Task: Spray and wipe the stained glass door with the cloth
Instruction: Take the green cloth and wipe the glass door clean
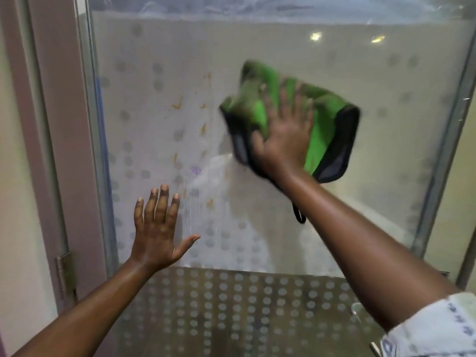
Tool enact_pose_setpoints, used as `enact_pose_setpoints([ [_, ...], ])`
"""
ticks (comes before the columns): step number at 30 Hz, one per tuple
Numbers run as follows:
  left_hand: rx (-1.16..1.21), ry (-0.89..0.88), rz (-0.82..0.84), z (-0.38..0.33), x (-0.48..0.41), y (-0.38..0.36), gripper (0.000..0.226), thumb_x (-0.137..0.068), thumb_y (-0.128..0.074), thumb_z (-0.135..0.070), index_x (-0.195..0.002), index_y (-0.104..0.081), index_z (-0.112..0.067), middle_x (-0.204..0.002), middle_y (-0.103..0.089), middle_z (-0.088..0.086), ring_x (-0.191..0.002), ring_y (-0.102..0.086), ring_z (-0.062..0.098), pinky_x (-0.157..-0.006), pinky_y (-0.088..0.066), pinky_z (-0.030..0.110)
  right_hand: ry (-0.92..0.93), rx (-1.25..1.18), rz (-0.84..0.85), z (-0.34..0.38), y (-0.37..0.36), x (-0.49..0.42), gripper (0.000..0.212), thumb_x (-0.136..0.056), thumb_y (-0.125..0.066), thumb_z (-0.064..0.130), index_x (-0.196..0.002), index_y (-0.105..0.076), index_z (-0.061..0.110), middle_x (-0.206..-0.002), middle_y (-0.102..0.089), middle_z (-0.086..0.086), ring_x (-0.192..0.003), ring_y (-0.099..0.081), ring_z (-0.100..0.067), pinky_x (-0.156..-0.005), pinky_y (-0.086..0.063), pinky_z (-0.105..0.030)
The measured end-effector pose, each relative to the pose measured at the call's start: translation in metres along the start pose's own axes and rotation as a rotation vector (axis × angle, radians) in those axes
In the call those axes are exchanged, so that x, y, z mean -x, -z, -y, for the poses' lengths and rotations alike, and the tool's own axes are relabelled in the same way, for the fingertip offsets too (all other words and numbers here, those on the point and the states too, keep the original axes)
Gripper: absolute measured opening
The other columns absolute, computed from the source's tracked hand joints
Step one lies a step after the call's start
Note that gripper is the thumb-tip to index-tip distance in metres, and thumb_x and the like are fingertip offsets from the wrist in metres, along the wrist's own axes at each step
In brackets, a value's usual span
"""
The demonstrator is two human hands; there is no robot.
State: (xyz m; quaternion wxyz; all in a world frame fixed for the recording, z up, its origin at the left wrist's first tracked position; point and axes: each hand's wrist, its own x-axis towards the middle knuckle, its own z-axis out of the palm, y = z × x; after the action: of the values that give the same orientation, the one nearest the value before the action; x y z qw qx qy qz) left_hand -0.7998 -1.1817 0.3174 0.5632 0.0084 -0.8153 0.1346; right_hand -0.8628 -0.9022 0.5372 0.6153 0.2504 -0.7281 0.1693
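Glass door point(257, 42), cloth point(327, 130) under right grip point(286, 132)

Right hand point(284, 132): flat, pressing green cloth point(327, 124) on glass door point(159, 60).
Left hand point(157, 228): fingers spread, near glass.
Stains point(177, 105): orange marks left of cloth.

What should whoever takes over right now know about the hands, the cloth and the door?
Right hand: flat, fingers spread, pressing the green cloth against the glass door, right of centre.
Left hand: open, holding nothing, at the lower left of the glass; contact cannot be told.
Done: thin wet runs suggest the glass was sprayed. No spray bottle is in view.
Left: orange marks and a purple spot sit left of the cloth, unwiped. Probably sweep the cloth leftwards over them.
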Motion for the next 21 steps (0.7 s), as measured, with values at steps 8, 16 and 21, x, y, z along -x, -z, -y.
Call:
enact_pose_setpoints([
  [8,-0.034,-0.058,-0.015,0.010,0.001,0.003,0.100,-0.091,-0.040,-0.077,-0.163,-0.022,-0.010,-0.171,-0.015,0.020,-0.159,-0.016,0.038,-0.123,-0.017,0.065,0.816,-0.115,0.628,-0.015,-0.015,0.191,0.058,-0.107,-0.040,0.038,-0.162,-0.027,0.023,-0.173,-0.010,-0.007,-0.160,-0.004,-0.032,-0.128,-0.014,-0.054],
  [16,-0.052,-0.070,-0.009,0.013,-0.001,0.004,0.101,-0.091,-0.043,-0.076,-0.162,-0.025,-0.008,-0.171,-0.016,0.020,-0.159,-0.016,0.038,-0.124,-0.015,0.063,0.712,-0.204,0.601,-0.072,0.042,-0.006,0.058,-0.108,-0.027,0.056,-0.150,-0.050,0.022,-0.154,-0.051,-0.010,-0.144,-0.046,-0.032,-0.123,-0.030,-0.051],
  [21,-0.044,-0.048,0.005,0.009,0.000,0.006,0.098,-0.093,-0.039,-0.076,-0.162,-0.026,-0.008,-0.171,-0.016,0.021,-0.159,-0.015,0.037,-0.124,-0.015,0.063,0.400,0.005,0.125,-0.095,0.051,-0.081,0.061,-0.094,-0.053,0.035,-0.154,-0.042,0.033,-0.166,-0.035,-0.002,-0.154,-0.029,-0.030,-0.125,-0.017,-0.043],
])
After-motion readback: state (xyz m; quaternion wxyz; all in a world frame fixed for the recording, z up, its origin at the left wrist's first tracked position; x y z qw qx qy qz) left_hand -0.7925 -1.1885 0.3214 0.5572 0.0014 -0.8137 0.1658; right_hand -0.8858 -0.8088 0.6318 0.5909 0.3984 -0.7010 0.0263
